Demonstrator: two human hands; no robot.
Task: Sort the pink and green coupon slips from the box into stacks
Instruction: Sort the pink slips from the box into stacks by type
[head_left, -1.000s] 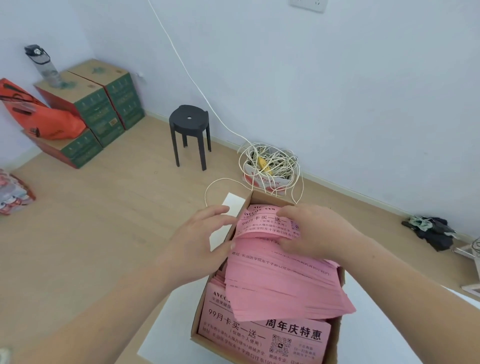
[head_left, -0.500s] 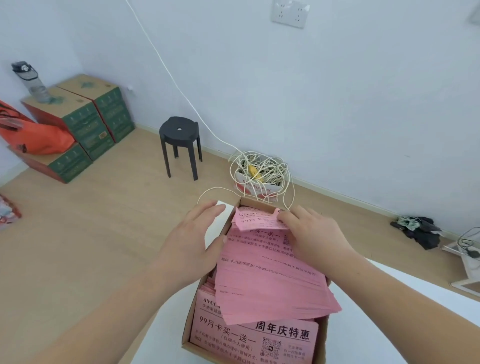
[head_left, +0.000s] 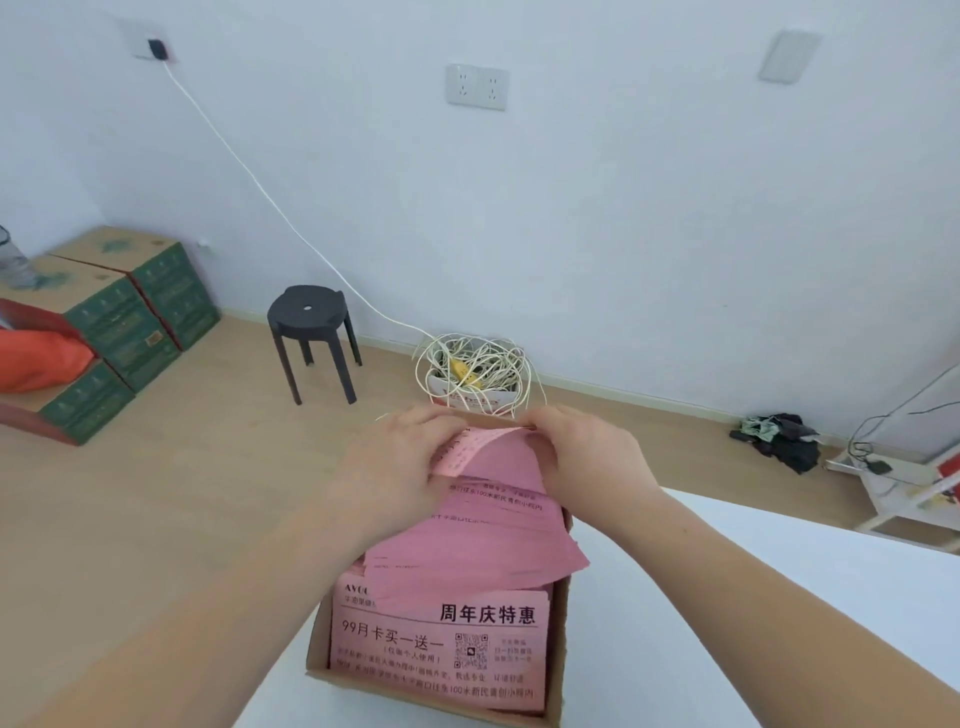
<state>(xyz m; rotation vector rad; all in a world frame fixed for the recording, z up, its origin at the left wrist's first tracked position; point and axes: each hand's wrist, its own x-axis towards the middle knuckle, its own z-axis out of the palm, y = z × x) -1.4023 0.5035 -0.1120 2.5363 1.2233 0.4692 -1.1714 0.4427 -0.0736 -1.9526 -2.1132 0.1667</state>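
A brown cardboard box (head_left: 558, 644) stands on a white table (head_left: 727, 623) and is full of pink coupon slips (head_left: 467, 551). A printed pink slip (head_left: 441, 644) lies flat at the near end. My left hand (head_left: 395, 467) and my right hand (head_left: 587, 457) both grip the far end of the fanned pink bundle, whose top slips curl up between them. No green slips show.
Beyond the box sits a carton with a tangled white cable (head_left: 475, 371). A black stool (head_left: 311, 338) stands on the wooden floor. Green boxes (head_left: 130, 306) are stacked far left, dark cloth (head_left: 779, 436) and a low white shelf (head_left: 904, 493) lie right.
Both hands have closed onto the far end of the pink bundle and bent its top slips upward. The camera has tilted up, showing more wall.
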